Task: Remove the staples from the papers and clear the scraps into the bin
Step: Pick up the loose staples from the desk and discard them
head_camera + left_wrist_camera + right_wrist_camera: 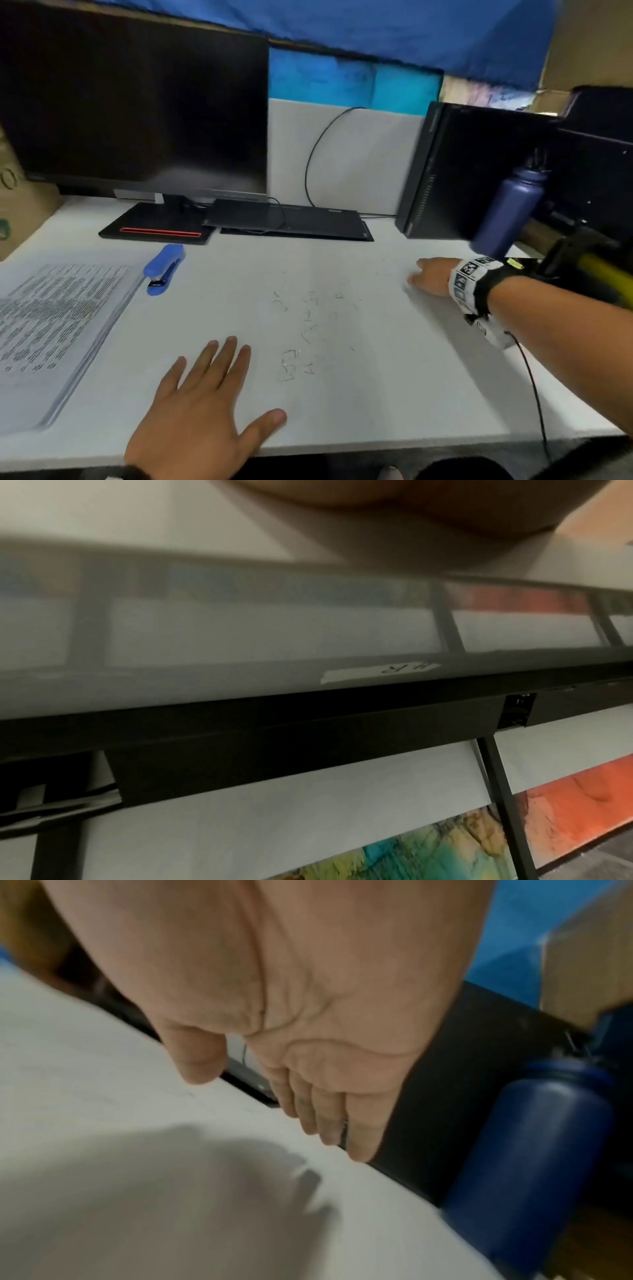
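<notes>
Several loose bent staples (308,329) lie scattered on the white desk (394,394) in the middle. A stack of printed papers (58,325) lies at the left, with a blue staple remover (163,269) beside its far corner. My left hand (205,404) lies flat with fingers spread near the front edge, left of the staples. My right hand (431,275) is stretched out flat, fingers straight, low over the desk to the right of the staples; its fingers (329,1123) hold nothing. No bin is in view.
A dark monitor (137,102) and its stand sit at the back left, a closed laptop (287,219) behind the staples. A black computer tower (462,171) and a blue water bottle (507,212) stand at the right, close to my right hand.
</notes>
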